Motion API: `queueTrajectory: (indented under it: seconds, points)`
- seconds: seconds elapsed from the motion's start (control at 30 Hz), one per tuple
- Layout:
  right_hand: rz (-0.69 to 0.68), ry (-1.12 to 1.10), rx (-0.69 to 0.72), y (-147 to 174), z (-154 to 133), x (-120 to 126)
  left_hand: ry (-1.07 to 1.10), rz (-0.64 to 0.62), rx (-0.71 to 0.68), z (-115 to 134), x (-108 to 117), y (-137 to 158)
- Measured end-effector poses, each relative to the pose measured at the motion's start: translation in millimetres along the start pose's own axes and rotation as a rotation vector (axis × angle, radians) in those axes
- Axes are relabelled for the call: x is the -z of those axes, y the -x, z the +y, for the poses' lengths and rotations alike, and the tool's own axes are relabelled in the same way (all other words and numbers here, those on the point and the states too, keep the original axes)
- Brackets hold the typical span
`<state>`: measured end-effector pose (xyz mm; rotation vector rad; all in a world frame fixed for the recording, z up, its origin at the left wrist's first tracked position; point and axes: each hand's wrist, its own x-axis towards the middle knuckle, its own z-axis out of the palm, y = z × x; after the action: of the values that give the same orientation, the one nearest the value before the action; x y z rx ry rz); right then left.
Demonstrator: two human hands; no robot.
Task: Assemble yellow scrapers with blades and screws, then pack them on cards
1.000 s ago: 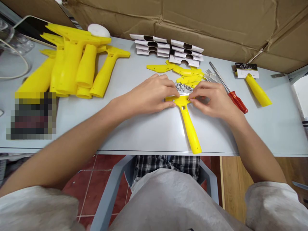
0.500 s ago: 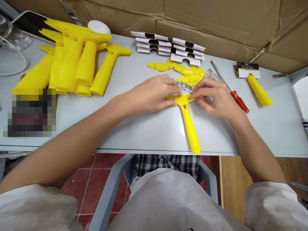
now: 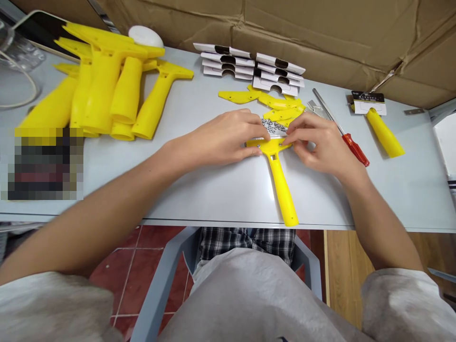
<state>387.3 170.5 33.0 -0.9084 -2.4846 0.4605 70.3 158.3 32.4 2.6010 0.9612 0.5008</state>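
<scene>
A yellow plastic scraper [image 3: 281,190] lies on the table with its handle towards me and a thin metal strip along the far edge of its head. My left hand [image 3: 233,137] has its thumb and fingers closed on the left end of the head, near a small screw seated there. At the right end, the pinched fingertips of my right hand [image 3: 315,142] touch another small screw [image 3: 280,145]. Just beyond the head is a pile of loose silver screws [image 3: 273,126], partly hidden by my fingers. Several flat yellow cover pieces [image 3: 281,115] lie behind it.
Several yellow scraper handles [image 3: 103,95] are heaped at left. White cards [image 3: 228,71] stand in stacks at the back. A red-handled screwdriver [image 3: 354,148] and a carded yellow scraper [image 3: 384,133] lie at right. Cardboard [image 3: 302,38] walls the rear.
The right fingertips have shifted very slightly at the screw on the scraper head. My left hand and the scraper stay in place; the view has tilted a little.
</scene>
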Motion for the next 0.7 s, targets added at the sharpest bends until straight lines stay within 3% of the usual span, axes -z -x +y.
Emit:
queueTrajectory:
  seconds: [0.7]
  points:
    - [0.008, -0.002, 0.027, 1.4, -0.1, -0.6, -0.008, 0.013, -0.011, -0.7, -0.9, -0.8]
